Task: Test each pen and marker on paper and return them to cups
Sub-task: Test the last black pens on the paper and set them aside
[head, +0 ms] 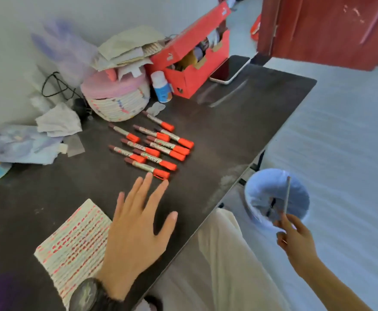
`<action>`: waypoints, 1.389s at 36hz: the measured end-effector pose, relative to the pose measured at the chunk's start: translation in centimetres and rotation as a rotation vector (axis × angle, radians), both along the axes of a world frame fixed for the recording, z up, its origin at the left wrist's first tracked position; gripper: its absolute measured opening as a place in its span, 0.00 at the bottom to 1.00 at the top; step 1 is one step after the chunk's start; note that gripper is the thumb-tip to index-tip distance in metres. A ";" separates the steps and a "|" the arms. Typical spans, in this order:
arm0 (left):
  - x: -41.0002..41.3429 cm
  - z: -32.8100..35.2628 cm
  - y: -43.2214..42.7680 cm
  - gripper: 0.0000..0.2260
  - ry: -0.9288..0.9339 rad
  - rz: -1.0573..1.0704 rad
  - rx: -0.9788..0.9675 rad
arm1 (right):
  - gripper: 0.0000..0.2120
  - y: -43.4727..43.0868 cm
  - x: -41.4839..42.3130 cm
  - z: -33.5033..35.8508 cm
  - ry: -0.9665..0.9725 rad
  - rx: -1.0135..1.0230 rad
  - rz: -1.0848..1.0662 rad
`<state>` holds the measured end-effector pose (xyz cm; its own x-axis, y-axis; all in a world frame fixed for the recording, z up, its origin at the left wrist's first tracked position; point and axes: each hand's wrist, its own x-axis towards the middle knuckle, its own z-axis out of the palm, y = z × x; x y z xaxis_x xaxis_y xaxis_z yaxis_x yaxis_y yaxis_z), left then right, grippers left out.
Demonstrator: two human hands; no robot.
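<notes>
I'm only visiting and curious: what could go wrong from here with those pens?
1. The right hand pinches a thin grey stick, perhaps a pen, above the lined bin beside the table; released, it would likely fall in, not into a cup.
2. The left hand hovers spread by the nearest marker; the markers lie packed together, so a clumsy grab could scatter them.

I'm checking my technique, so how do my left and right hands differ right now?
The left hand is spread open, fingers straight, while the right hand pinches a thin grey pen. The left hand is over the table; the right hand is beyond its edge, by the blue-lined bin. Both are bare.
</notes>
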<state>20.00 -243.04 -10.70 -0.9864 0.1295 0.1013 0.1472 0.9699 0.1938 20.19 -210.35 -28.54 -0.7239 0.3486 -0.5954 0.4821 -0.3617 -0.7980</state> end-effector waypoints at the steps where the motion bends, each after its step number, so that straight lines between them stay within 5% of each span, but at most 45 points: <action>1: -0.8 -0.2 0.8 0.30 -0.012 -0.054 -0.014 | 0.14 0.3 0.0 -1.7 -0.055 -0.001 -0.013; 10: -5.8 -2.0 6.7 0.30 -0.162 -0.342 -0.079 | 0.10 1.1 -1.6 -12.0 -0.490 -0.003 0.080; 22: -6.6 -3.3 7.6 0.31 -0.142 -0.288 0.044 | 0.09 2.6 -12.4 -16.3 -0.556 0.089 0.128; 26: -6.7 -3.6 7.5 0.31 -0.114 -0.282 0.055 | 0.17 2.5 -14.4 -17.8 -0.547 0.244 0.238; 29: -6.7 -3.6 7.5 0.31 -0.108 -0.281 0.050 | 0.20 1.8 -13.7 -18.5 -0.663 0.553 0.525; 37: -6.7 -3.5 7.6 0.30 -0.102 -0.269 0.065 | 0.28 0.2 -11.6 -18.8 -0.599 0.885 0.993; 50: -5.9 -3.4 7.6 0.29 -0.059 -0.254 0.134 | 0.20 1.5 -10.1 -11.2 -0.358 0.906 0.953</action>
